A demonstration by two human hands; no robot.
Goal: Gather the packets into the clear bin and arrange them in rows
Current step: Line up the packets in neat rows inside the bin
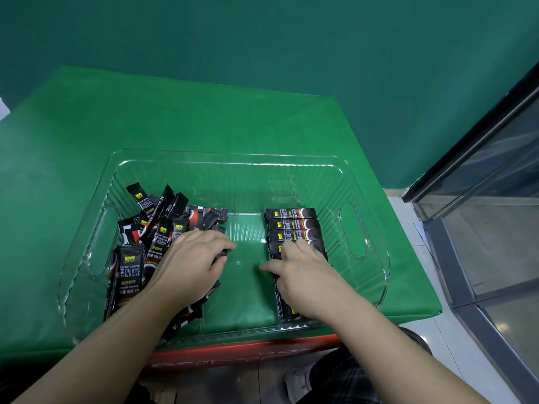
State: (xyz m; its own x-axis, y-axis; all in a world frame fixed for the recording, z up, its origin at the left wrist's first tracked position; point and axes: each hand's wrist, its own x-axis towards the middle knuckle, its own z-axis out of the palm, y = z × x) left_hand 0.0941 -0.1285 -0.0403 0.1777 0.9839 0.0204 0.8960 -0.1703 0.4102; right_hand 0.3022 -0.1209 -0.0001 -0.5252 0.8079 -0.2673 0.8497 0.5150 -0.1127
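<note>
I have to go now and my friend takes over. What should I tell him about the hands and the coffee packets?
Left hand: flat on the loose pile of packets at the left of the clear bin.
Right hand: fingers resting on the neat row of packets at the bin's right.
Done: all visible packets are in the bin; one row is begun.
Left: move the jumbled pile into rows.

A single head-worn wide-angle view looks forward and steeply down from above, close over both hands (303,275), whose forearms enter from the bottom edge. Beyond the hands it faces the table (204,118) and a green wall; straight lines bow near the edges.
</note>
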